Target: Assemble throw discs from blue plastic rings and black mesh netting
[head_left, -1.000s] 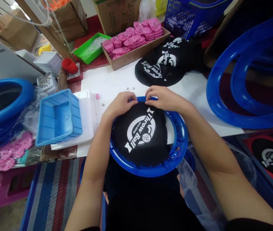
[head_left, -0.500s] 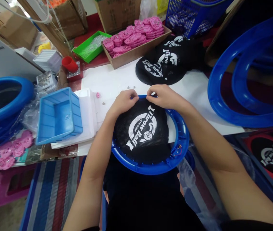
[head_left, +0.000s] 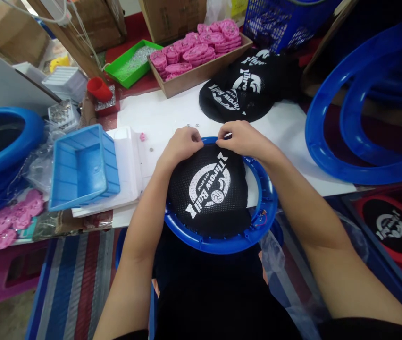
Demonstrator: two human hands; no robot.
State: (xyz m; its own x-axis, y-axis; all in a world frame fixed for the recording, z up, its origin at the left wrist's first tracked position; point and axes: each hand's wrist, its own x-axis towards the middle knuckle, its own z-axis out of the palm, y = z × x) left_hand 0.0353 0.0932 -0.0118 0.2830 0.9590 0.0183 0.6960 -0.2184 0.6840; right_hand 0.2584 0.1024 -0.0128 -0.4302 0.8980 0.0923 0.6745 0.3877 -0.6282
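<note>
Pinching the far edge of the black mesh (head_left: 190, 186) at the rim of the blue ring (head_left: 208, 245), your left hand (head_left: 184, 144) and right hand (head_left: 239, 136) sit a little apart, each with thumb and fingertips drawn close on the fabric. You have the ring at the near edge of the white sheet (head_left: 151, 113), a gap showing along the mesh's right side; beyond your right hand lie printed black pieces (head_left: 275, 80).

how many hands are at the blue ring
2. The left hand is at the far edge of the blue ring, left of centre; the right hand is there too, right of centre.
</note>
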